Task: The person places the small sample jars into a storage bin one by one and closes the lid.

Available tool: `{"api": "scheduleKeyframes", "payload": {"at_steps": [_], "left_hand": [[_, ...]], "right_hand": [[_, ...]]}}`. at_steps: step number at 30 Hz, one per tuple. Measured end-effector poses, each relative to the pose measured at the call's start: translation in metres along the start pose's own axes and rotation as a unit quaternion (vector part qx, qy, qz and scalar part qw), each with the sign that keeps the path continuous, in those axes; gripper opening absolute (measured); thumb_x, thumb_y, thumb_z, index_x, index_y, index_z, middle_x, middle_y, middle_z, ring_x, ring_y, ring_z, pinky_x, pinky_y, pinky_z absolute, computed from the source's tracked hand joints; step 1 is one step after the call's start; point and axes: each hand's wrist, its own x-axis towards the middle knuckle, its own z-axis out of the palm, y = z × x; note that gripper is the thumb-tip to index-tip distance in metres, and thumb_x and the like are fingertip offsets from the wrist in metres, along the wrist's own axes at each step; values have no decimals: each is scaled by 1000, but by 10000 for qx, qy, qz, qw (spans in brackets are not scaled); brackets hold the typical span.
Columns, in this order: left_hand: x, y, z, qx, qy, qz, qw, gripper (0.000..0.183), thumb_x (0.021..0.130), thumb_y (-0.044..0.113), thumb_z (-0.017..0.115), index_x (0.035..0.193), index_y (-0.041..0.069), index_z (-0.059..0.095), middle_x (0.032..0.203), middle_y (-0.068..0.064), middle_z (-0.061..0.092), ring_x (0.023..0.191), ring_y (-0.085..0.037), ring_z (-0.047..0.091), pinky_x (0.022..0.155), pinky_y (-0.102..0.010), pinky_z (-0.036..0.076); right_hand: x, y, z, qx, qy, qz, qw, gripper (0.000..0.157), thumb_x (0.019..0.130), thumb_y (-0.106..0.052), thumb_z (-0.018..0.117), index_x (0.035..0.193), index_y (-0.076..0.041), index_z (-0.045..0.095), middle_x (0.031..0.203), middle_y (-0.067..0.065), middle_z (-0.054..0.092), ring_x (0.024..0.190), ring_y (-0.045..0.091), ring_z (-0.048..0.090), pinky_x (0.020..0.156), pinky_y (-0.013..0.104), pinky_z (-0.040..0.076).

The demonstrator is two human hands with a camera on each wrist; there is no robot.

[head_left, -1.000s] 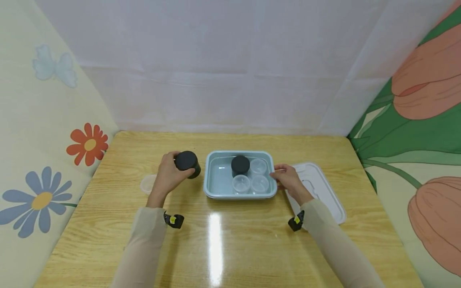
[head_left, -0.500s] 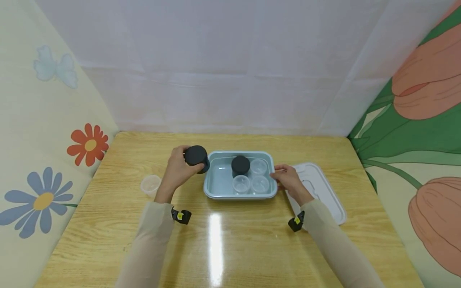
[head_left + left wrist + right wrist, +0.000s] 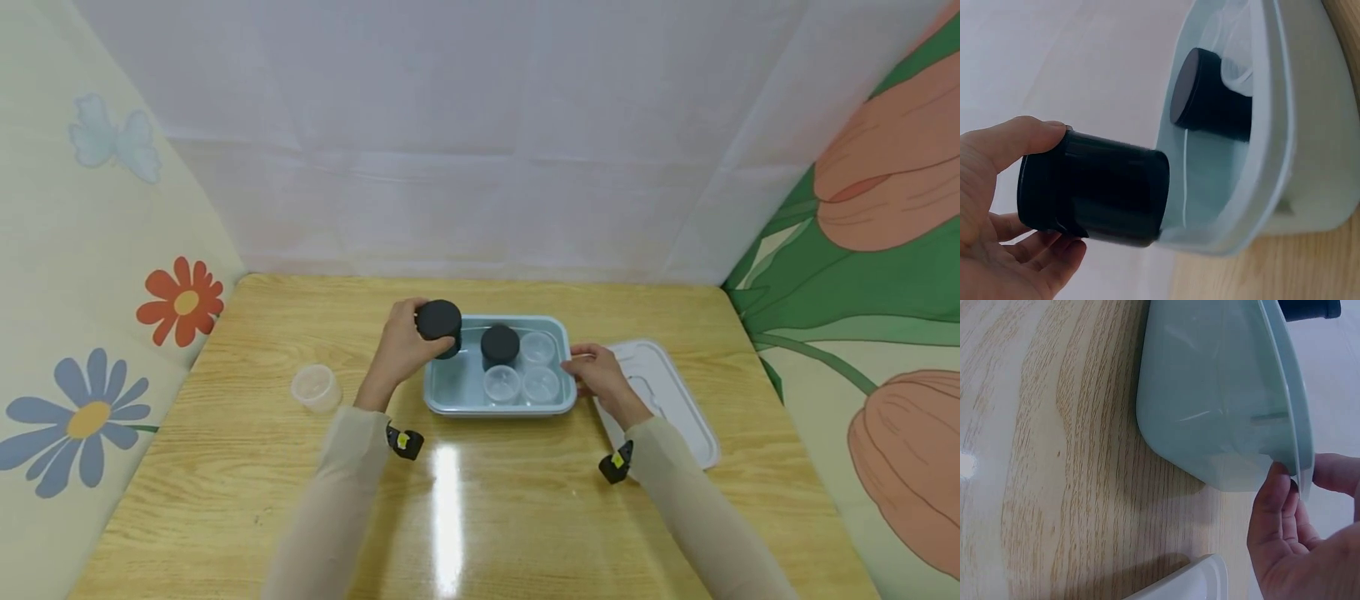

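Observation:
My left hand [image 3: 401, 346] grips a black lidded jar [image 3: 1110, 187] round its lid end, holding it above the left end of a light blue plastic bin [image 3: 453, 408]. Inside that bin stand a second black jar [image 3: 500, 344] and several clear plastic cups [image 3: 541, 384] on its right side. The left part of the bin's floor shows bare. At the bin's right end, my right hand [image 3: 600, 373] pinches the rim, thumb on one side and fingers under the outer lip, as the right wrist view shows.
A white lid [image 3: 675, 400] lies flat on the wooden table [image 3: 517, 517], partly under the right forearm. Another clear plastic cup [image 3: 316, 387] stands on the table left of the left hand. A white cloth backdrop [image 3: 480, 167] rises behind the table's far edge.
My left hand has carried the black jar rightward, from beside the bin to over its left end. The right hand keeps its hold on the rim.

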Motion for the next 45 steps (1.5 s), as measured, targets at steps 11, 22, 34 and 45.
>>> {"api": "scheduleKeyframes", "payload": {"at_steps": [11,22,34,45], "left_hand": [[8,3,20,58,-135,175,9997,73,78,18,76,136,-5,39,133,-25,41,120,-39,46,102,-51,40],[11,-11,34,374,-40,237,9990,71,77,18,77,135,-4,43,128,-24,46,118,-40,44,98,-53,41],[13,-19,41,758,116,200,9969,71,75,23,79,132,-4,47,127,-24,48,116,-40,45,97,-53,42],[14,-25,49,1379,292,251,9897,71,75,28,81,131,0,50,127,-22,48,114,-39,42,94,-58,34]], "right_hand": [[0,0,-1,11,-33,-19,10000,44,89,-12,62,129,-3,48,97,6,61,73,11,56,57,24,51],[1,0,-1,6,-10,6,10000,43,88,-12,62,128,-4,49,96,5,60,71,9,56,58,24,50],[3,1,0,64,13,65,10000,43,88,-11,62,128,-4,48,101,8,62,72,10,57,57,24,50],[4,1,0,16,27,120,9999,42,89,-12,62,128,-5,49,102,9,63,75,11,58,59,24,50]]}}
